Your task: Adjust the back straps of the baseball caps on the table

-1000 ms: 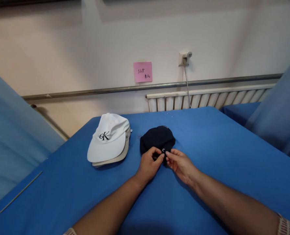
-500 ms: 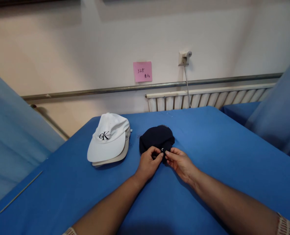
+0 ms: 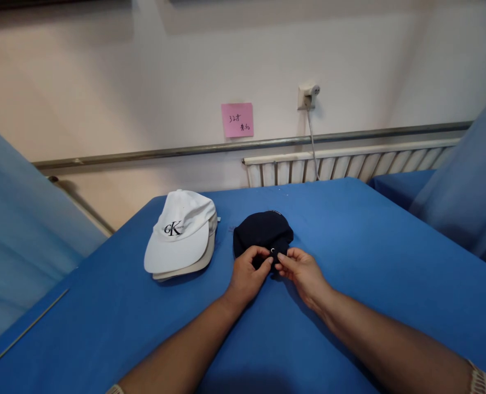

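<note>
A dark navy cap [image 3: 261,232] lies on the blue table [image 3: 349,246], its near edge toward me. My left hand [image 3: 247,276] pinches that near edge with thumb and fingers closed. Just to its right, my right hand [image 3: 302,271] pinches the same edge, fingertips almost meeting the left ones beside a small white mark on the fabric. To the left of the dark cap, a white cap [image 3: 180,232] with a black logo sits stacked on top of a beige cap [image 3: 204,261].
A thin stick [image 3: 32,324] lies near the table's left edge. Blue fabric hangs at the left [image 3: 17,230] and right [image 3: 468,186]. Behind the table are a radiator [image 3: 349,164], a wall socket with a cable [image 3: 307,97] and a pink note [image 3: 237,120].
My right hand has shifted slightly left and closer to the left hand on the cap's edge. The caps stay where they were.
</note>
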Available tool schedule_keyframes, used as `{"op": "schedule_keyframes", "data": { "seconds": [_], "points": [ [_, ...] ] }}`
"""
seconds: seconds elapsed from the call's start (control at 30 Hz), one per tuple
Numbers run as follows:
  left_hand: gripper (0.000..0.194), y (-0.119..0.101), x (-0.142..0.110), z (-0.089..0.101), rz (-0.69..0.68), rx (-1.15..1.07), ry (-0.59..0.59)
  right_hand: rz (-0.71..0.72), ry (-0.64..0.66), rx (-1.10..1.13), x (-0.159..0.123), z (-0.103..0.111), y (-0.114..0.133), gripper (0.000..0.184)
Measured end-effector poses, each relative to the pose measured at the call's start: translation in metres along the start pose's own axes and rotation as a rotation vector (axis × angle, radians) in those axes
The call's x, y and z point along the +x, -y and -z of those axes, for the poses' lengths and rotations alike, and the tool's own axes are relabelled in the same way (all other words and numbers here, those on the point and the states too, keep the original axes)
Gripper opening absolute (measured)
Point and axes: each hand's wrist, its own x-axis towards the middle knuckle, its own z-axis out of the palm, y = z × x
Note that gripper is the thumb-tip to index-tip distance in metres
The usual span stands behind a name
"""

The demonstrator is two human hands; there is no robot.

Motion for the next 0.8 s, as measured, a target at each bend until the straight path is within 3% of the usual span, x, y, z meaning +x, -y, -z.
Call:
{"op": "schedule_keyframes", "data": {
  "seconds": [0.27, 0.4, 0.63, 0.8],
  "points": [
    [0.01, -0.0013, 0.0019, -0.0003, -0.012, 0.017, -0.06, 0.035, 0.021, -0.03, 0.0014, -0.0012, -0.0008, 0.04],
    [0.011, -0.0015, 0.0016, -0.0006, -0.059, -0.012, -0.021, 0.077, 0.003, -0.06, 0.0052, -0.0005, -0.0039, 0.038],
    [0.015, -0.0014, 0.0008, -0.0003, -0.003, -0.036, 0.005, 0.106, -0.048, -0.138, 0.0092, -0.0004, -0.0084, 0.036],
    [0.008, 0.0, 0.0019, -0.0013, 0.004, -0.062, 0.027, 0.115, -0.081, -0.185, 0.0081, -0.0006, -0.0077, 0.037]
  ]
}}
